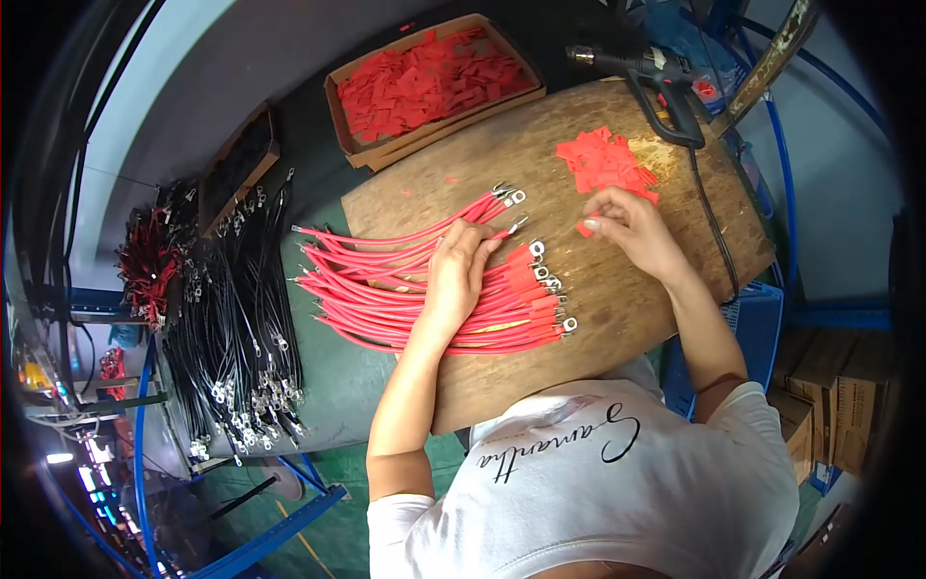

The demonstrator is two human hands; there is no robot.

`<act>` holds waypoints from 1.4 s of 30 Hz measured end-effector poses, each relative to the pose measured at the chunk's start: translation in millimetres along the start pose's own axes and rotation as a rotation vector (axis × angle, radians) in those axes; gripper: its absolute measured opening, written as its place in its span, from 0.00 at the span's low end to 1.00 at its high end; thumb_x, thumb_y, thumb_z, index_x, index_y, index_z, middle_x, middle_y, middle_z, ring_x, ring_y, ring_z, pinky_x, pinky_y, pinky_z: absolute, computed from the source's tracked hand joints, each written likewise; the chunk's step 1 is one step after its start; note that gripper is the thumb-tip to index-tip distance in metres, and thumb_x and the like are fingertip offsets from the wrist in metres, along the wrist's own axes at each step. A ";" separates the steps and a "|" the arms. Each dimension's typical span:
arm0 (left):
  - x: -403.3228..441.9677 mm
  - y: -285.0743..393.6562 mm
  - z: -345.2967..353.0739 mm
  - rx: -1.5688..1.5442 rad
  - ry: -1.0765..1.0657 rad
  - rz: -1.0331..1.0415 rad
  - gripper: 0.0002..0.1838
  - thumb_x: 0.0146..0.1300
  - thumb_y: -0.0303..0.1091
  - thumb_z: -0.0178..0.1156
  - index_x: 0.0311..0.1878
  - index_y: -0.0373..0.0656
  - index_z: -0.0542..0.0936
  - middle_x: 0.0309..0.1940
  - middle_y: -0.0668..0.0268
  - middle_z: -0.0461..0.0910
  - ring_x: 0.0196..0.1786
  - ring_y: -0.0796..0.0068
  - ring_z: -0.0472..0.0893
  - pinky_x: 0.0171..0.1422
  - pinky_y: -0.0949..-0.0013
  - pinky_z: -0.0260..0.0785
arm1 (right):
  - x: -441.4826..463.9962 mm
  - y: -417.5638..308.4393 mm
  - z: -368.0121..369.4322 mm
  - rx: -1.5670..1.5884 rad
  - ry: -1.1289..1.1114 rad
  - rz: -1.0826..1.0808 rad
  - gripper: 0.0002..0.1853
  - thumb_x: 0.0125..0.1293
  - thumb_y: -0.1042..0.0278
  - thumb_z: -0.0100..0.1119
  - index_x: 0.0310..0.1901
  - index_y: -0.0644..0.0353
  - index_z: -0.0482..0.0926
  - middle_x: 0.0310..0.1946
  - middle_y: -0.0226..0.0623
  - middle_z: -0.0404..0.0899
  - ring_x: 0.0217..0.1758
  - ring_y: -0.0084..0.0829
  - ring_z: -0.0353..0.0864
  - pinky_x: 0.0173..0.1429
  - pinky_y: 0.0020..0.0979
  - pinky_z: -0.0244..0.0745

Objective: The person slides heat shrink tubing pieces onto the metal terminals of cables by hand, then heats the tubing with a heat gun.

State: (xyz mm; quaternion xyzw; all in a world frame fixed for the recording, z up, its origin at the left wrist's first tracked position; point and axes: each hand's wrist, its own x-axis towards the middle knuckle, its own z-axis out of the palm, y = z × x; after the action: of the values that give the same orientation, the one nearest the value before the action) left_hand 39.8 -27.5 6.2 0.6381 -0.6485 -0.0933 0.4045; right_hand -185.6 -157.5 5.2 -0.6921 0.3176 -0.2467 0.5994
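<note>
My left hand [457, 273] rests on a bundle of red cables [386, 314] and pinches one red cable [503, 234] just behind its metal lug. Several cables in the bundle end in ring terminals [569, 324], and some of these carry red sleeves [543, 304]. To the right, my right hand [629, 230] has thumb and fingers closed on a small red sleeve piece [585, 228], apart from the cable end. Just beyond that hand lies a loose pile of flat red sleeve pieces [603, 159].
A cardboard tray [381, 152] full of red pieces stands at the back of the wooden board [521, 386]. A heat gun [666, 106] with its cord lies at the back right. Black cables [236, 328] hang over the table's left side. Cardboard boxes [854, 405] are stacked at the far right.
</note>
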 end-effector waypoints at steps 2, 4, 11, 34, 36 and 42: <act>0.3 -1.9 -3.7 -0.126 -0.069 -0.116 0.05 0.62 0.26 0.57 0.38 0.36 0.79 0.30 0.56 0.74 0.36 0.58 0.77 0.39 0.64 0.68 | 5.9 -6.7 8.2 0.124 -0.049 0.020 0.05 0.65 0.73 0.57 0.40 0.61 0.73 0.30 0.26 0.76 0.31 0.16 0.73 0.35 0.20 0.69; 0.1 -4.8 -5.1 -0.160 -0.103 -0.172 0.07 0.64 0.28 0.56 0.39 0.34 0.78 0.29 0.59 0.76 0.35 0.66 0.77 0.40 0.68 0.68 | 11.2 -11.0 15.3 0.082 -0.100 -0.015 0.07 0.65 0.72 0.57 0.42 0.61 0.73 0.30 0.27 0.75 0.31 0.16 0.73 0.35 0.20 0.69; -0.6 -8.5 -7.0 -0.280 -0.151 -0.267 0.10 0.68 0.31 0.54 0.41 0.33 0.79 0.27 0.66 0.76 0.34 0.79 0.75 0.41 0.74 0.70 | 26.8 -26.8 50.1 -0.180 -0.150 -0.113 0.10 0.62 0.68 0.61 0.41 0.64 0.76 0.27 0.32 0.77 0.29 0.18 0.76 0.32 0.24 0.70; -4.5 -1.3 -4.1 -0.096 0.031 -0.145 0.06 0.60 0.26 0.60 0.39 0.34 0.80 0.24 0.61 0.76 0.29 0.70 0.76 0.35 0.70 0.68 | 28.4 -15.1 39.5 0.096 -0.124 -0.049 0.08 0.65 0.70 0.58 0.45 0.62 0.77 0.32 0.28 0.80 0.31 0.15 0.75 0.36 0.19 0.71; -4.0 -2.0 -3.9 -0.166 0.001 -0.198 0.07 0.61 0.27 0.59 0.39 0.35 0.81 0.23 0.58 0.76 0.25 0.69 0.77 0.32 0.68 0.68 | 24.8 -20.5 35.2 0.157 -0.072 -0.004 0.08 0.66 0.68 0.57 0.45 0.60 0.76 0.31 0.24 0.77 0.32 0.13 0.73 0.36 0.17 0.69; -3.5 -3.8 -8.1 -0.231 -0.087 -0.272 0.08 0.64 0.29 0.57 0.40 0.34 0.80 0.21 0.62 0.75 0.24 0.76 0.73 0.30 0.72 0.66 | 24.0 -16.0 41.9 0.201 0.012 0.004 0.08 0.66 0.68 0.57 0.45 0.59 0.75 0.32 0.23 0.75 0.31 0.13 0.71 0.35 0.16 0.67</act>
State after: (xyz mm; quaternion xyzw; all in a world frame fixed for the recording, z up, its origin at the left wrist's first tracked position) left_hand 47.4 -21.8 7.7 0.6644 -0.5582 -0.2488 0.4303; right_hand -136.8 -145.7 13.4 -0.6263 0.2963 -0.2802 0.6644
